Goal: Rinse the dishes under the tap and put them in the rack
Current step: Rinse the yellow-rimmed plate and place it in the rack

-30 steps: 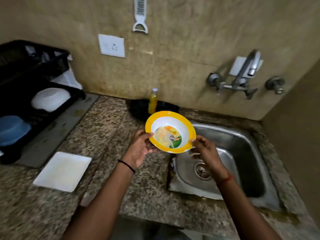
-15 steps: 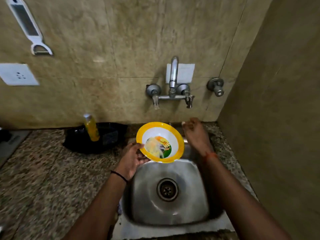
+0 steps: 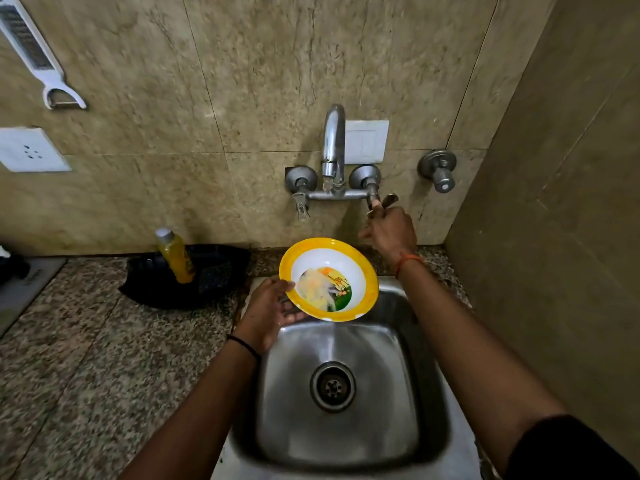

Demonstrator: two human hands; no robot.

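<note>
From the head view, a speckled granite counter (image 3: 86,358) meets beige stone-tiled walls, with a steel sink (image 3: 346,393) set against the right-hand wall. The yellow-rimmed bowl (image 3: 329,279) hangs over the sink's back edge beneath the tap (image 3: 333,147), tilted so its round hollow faces up and toward the person. The left hand (image 3: 270,311) pinches its left rim; the right hand (image 3: 389,232) is wrapped around the tap's right handle (image 3: 375,202).

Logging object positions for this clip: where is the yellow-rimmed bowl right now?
In the head view, the yellow-rimmed bowl sits centre frame, held by the left hand over the back edge of the steel sink, below the chrome tap.
</note>
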